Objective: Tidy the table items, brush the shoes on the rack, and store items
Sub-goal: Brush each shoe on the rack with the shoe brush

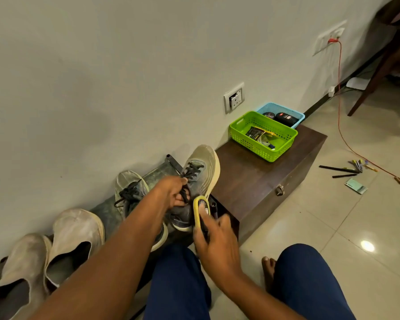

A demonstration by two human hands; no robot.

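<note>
Fingers of the left hand (pixel 174 191) curl into the black laces of a grey sneaker (pixel 198 181), gripping it at the tongue and holding it tilted up, toe toward the wall, centre of frame. Right hand (pixel 214 242) grips a yellow-backed brush (pixel 200 210), fingers wrapped round its handle end; brush head lies against the sneaker's near side, just below the left hand.

Second grey sneaker (pixel 131 191) sits on the rack (pixel 155 174) left of the held one, laces loose. Pair of pale slip-on shoes (pixel 56 245) at lower left, side by side along the wall.

Dark wooden box (pixel 263 181) with a metal latch stands right of centre, against the wall. On its top: green basket (pixel 262 136) holding a packet and small items; blue basket (pixel 281 114) just behind it, touching, holding round dark tins.

Right edge, on the tiled floor (pixel 333 227): scattered pens (pixel 346 169) and a small card (pixel 355 185). Orange cable (pixel 339 88) runs down from a wall socket in the upper right to the floor. Knees in dark blue trousers at bottom of frame, one bare foot between them.
</note>
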